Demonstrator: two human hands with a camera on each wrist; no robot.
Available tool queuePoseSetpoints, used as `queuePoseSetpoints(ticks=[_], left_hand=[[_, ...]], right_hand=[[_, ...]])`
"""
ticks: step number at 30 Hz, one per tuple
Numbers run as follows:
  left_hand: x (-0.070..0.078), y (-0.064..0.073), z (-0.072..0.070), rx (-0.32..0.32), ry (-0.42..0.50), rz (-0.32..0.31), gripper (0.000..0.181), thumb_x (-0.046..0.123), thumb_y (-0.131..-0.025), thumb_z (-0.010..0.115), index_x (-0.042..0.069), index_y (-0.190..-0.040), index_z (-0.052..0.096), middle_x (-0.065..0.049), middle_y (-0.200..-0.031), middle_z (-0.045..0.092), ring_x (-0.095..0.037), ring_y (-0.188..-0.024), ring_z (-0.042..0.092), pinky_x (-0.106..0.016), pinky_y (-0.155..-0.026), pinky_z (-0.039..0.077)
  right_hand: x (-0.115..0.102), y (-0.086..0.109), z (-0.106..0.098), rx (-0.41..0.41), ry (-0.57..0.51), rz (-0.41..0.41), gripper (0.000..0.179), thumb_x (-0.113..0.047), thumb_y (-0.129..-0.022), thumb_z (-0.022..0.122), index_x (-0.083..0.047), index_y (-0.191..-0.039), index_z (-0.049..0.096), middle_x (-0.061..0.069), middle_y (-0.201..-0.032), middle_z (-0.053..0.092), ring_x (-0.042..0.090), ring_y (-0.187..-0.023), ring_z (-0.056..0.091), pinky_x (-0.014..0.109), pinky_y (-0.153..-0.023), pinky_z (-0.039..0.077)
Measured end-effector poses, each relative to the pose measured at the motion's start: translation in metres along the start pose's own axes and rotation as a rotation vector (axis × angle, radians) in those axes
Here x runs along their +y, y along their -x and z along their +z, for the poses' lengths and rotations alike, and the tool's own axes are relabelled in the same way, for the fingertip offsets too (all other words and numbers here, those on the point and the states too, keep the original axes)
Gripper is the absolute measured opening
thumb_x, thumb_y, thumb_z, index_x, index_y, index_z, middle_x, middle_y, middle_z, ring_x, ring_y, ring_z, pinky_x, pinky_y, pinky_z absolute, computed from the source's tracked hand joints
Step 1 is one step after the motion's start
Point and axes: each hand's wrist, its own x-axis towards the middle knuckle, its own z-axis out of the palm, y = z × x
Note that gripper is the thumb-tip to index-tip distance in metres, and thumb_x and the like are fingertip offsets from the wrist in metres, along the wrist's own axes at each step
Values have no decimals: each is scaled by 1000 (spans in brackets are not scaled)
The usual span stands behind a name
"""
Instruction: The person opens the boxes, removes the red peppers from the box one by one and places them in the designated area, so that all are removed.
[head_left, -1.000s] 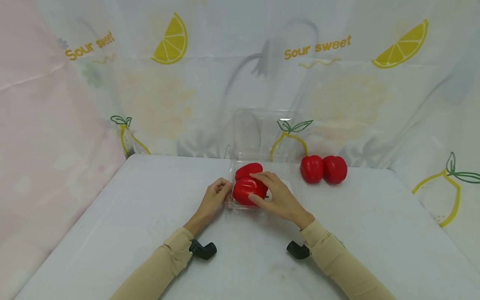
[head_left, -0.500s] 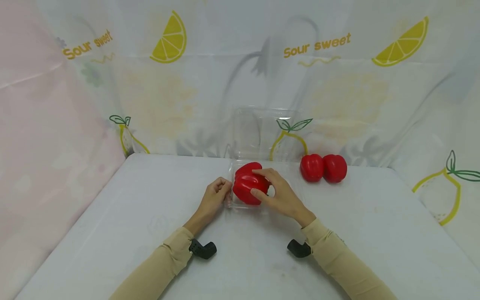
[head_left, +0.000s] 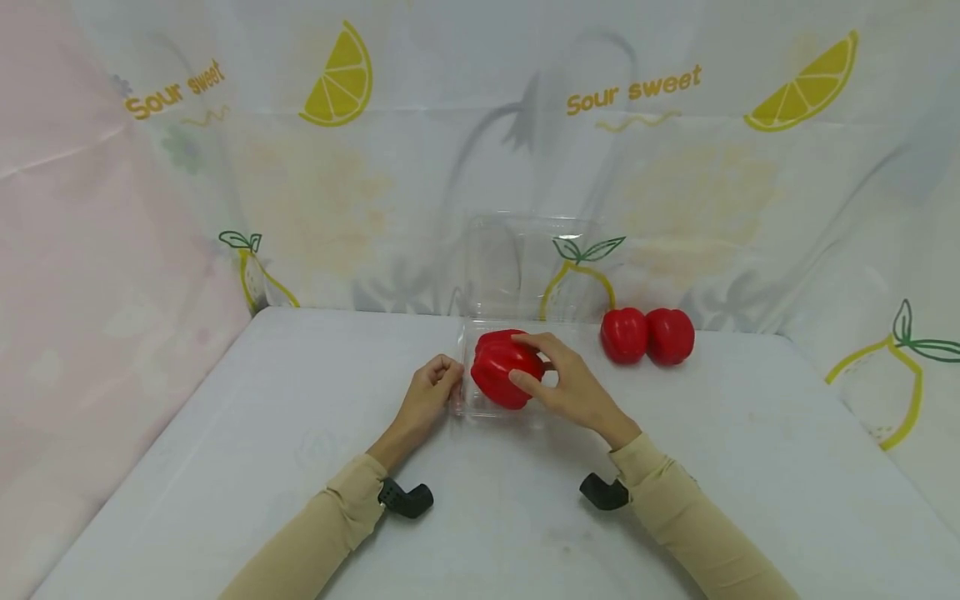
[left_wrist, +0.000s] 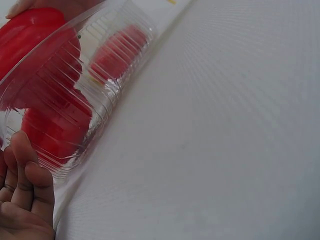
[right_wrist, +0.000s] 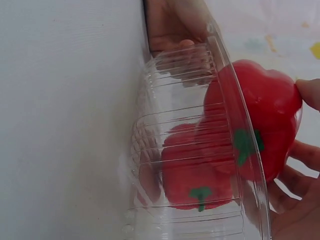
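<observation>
In the head view, my right hand holds a glossy red bell pepper between thumb and fingers, over an open clear plastic clamshell container. The right wrist view shows its green stem and its body partly above the rim. A second red bell pepper lies lower, inside the container. My left hand grips the container's left edge with curled fingers. Through the clear wall in the left wrist view, another red patch shows; whether it lies inside the container cannot be told.
Two more red bell peppers sit side by side on the white table, right of the container. The clear lid stands raised at the back, near the lemon-print curtain.
The held bell pepper has turned in my right hand and shifted slightly right, now hiding the one behind it in the head view. My left hand stays in place.
</observation>
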Motion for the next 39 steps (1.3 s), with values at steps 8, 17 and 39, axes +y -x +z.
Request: queuePoseSetpoints(ticks=[8,17,39], left_hand=[[0,1,0,-1,27,-5,18,11,-96,50,-7,-96,54,3,-65,48,-7,-60,45,-19,-57,38],[-7,-4,0,-8,45,-9,20,9,-96,49,-10,-97,53,3,-65,49,-6,-59,46,-19,-56,39],[-2,0,0,-27,35,-6,23,10,-97,48,-13,-100,50,4,-65,49,-6,-57,48,-18,-56,40]], right_hand=[[-4,0,-7,-26,20,51,58,-35,-84,69,-21,-135,46,-2,-125,53,18,-112,52,40,-88,52],[-3,2,-17,-16,34,79,54,-38,-85,68,-22,-133,50,0,-124,51,18,-111,51,36,-87,52],[-10,6,-33,-20,6,180,63,-38,-83,69,-15,-136,43,5,-130,50,25,-116,50,40,-87,53]])
